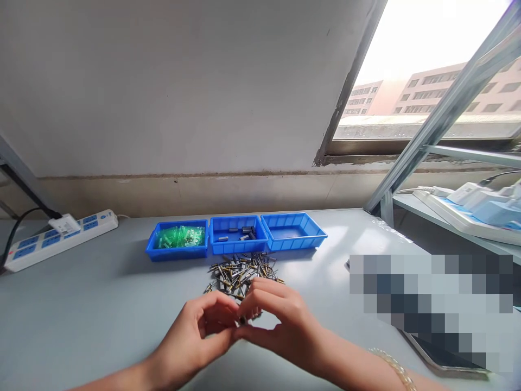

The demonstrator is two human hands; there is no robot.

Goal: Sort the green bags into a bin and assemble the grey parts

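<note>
My left hand (197, 332) and my right hand (280, 315) meet low in the middle of the view, with fingertips pressed together. Between them is a small round metal piece (243, 320), its dark end facing me. Fingers cover most of it, so its full shape is hidden. Just beyond my hands lies a loose pile of thin metal pins (236, 274), silver, dark and brass-coloured. Behind the pile stand three blue bins: the left bin (178, 253) holds green pieces in clear plastic, and the middle bin (240, 248) holds several short metal cylinders. The right bin (293, 243) adjoins it.
A white power strip (61, 241) lies on the grey table (101, 304) at the left. On the right, a phone-like device (448, 353) shows beneath a pixelated patch. Further right, a metal shelf (456, 222) carries another power strip (472, 217). A wall and window rise behind.
</note>
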